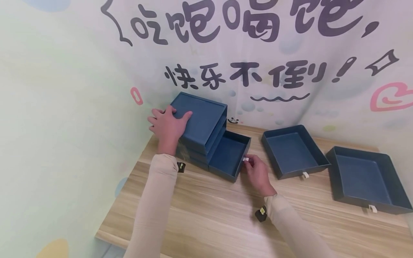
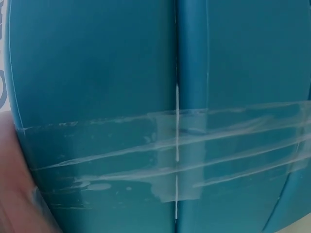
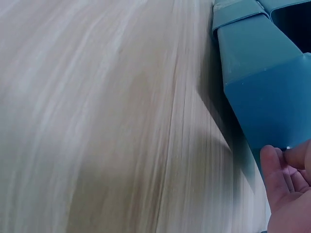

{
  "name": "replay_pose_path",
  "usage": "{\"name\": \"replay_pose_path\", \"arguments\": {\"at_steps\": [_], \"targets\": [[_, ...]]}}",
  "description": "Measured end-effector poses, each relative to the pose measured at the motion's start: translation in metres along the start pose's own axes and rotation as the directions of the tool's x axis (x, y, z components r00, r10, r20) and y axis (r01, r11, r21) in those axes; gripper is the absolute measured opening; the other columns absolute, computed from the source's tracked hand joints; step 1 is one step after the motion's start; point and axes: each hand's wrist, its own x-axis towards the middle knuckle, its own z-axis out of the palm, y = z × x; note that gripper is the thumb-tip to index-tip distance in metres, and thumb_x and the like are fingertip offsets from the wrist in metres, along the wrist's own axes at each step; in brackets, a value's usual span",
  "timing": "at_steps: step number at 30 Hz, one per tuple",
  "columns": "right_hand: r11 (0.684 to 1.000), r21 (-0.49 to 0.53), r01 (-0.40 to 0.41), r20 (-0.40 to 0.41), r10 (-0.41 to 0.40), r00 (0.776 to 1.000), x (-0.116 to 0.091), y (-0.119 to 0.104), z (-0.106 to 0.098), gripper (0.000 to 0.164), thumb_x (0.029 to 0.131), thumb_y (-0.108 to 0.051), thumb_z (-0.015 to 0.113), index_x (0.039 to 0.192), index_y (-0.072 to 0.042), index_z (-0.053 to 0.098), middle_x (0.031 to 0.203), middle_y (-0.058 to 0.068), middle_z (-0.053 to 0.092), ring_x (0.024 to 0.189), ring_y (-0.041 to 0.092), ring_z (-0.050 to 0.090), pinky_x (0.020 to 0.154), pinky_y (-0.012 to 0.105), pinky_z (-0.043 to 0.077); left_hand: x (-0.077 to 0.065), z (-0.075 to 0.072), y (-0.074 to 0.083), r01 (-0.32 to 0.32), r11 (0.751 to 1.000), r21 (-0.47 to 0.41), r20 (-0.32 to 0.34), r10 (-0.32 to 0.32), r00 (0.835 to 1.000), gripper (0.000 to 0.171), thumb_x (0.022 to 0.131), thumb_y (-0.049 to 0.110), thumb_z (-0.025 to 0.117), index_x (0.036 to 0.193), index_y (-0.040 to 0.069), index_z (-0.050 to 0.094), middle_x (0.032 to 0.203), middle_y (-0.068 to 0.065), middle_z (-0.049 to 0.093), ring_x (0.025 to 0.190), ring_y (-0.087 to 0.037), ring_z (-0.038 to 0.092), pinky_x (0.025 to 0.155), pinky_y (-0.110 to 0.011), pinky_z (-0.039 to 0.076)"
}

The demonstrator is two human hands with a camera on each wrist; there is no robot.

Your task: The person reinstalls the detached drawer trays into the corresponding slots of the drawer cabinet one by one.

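A dark blue drawer cabinet [image 1: 200,118] stands against the back wall. Its lowest drawer [image 1: 228,154] sticks far out to the right, with nothing inside. My right hand [image 1: 257,172] pinches the small white pull tab [image 1: 246,159] on that drawer's front; the right wrist view also has its fingertips [image 3: 273,154] at the front panel. Fingers spread, my left hand [image 1: 169,125] rests on the cabinet's top left edge. Clear tape [image 2: 121,160] crosses the cabinet's side in the left wrist view. The upper drawer slots face right.
Two pulled-out blue drawers lie to the right: a nearer drawer [image 1: 292,152] and a farther drawer [image 1: 364,175], each with a white tab in front. All stand on a wooden table [image 1: 206,215]. A printed wall covering [image 1: 245,77] rises behind.
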Motion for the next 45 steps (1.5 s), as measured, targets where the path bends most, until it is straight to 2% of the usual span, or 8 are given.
{"name": "replay_pose_path", "arguments": {"at_steps": [5,9,15,23,34,45], "targets": [[0.999,0.024,-0.047,0.019,0.046,0.999,0.005,0.000,0.006,0.024,0.101,-0.005,0.059,0.123,0.003,0.064,0.105,0.023,0.074,0.092,0.030,0.074,0.073,0.025,0.055,0.000,0.001,0.000,0.008,1.000,-0.003,0.010,-0.008,1.000,0.072,0.083,0.081,0.056,0.128,0.024,0.054,0.145,-0.018,0.034,0.133,-0.042,0.031,0.103,-0.062,0.034],[0.999,0.022,-0.049,0.008,0.049,0.999,0.008,0.001,0.010,0.024,0.100,-0.004,0.059,0.123,0.003,0.065,0.102,0.022,0.074,0.091,0.030,0.074,0.070,0.021,0.051,-0.001,0.000,0.000,0.011,1.000,-0.003,0.025,-0.011,1.000,0.073,0.084,0.081,0.055,0.129,0.024,0.053,0.145,-0.020,0.037,0.134,-0.043,0.033,0.105,-0.063,0.033],[0.995,0.081,-0.063,-0.002,0.063,0.998,0.010,0.002,0.017,0.025,0.099,0.000,0.059,0.122,0.005,0.065,0.103,0.025,0.074,0.089,0.033,0.074,0.068,0.021,0.055,-0.002,-0.001,0.001,0.014,1.000,-0.006,0.037,-0.013,0.999,0.073,0.084,0.080,0.055,0.131,0.024,0.052,0.145,-0.021,0.039,0.135,-0.043,0.033,0.105,-0.063,0.034],[0.982,0.164,-0.099,0.054,0.091,0.994,0.016,-0.005,0.029,0.026,0.100,0.001,0.055,0.125,0.006,0.062,0.105,0.027,0.072,0.090,0.033,0.074,0.069,0.024,0.059,0.000,0.002,-0.001,0.016,1.000,-0.002,0.026,-0.016,1.000,0.074,0.084,0.081,0.055,0.131,0.025,0.053,0.144,-0.020,0.039,0.135,-0.042,0.032,0.104,-0.062,0.034],[0.984,0.156,-0.086,0.076,0.074,0.994,0.021,-0.015,0.042,0.026,0.100,0.000,0.055,0.125,0.005,0.063,0.103,0.025,0.072,0.089,0.033,0.074,0.070,0.025,0.060,-0.001,0.003,-0.001,0.009,1.000,-0.007,0.014,-0.009,1.000,0.072,0.083,0.081,0.055,0.129,0.025,0.052,0.140,-0.022,0.044,0.133,-0.042,0.034,0.103,-0.062,0.035],[0.983,0.140,-0.116,0.165,0.093,0.982,0.026,-0.026,0.046,0.030,0.104,-0.006,0.051,0.132,0.003,0.061,0.110,0.023,0.072,0.094,0.029,0.072,0.075,0.030,0.061,-0.001,0.001,-0.002,0.005,1.000,0.000,0.021,-0.005,1.000,0.073,0.083,0.082,0.054,0.130,0.025,0.052,0.140,-0.022,0.044,0.133,-0.041,0.034,0.103,-0.062,0.036]]}}
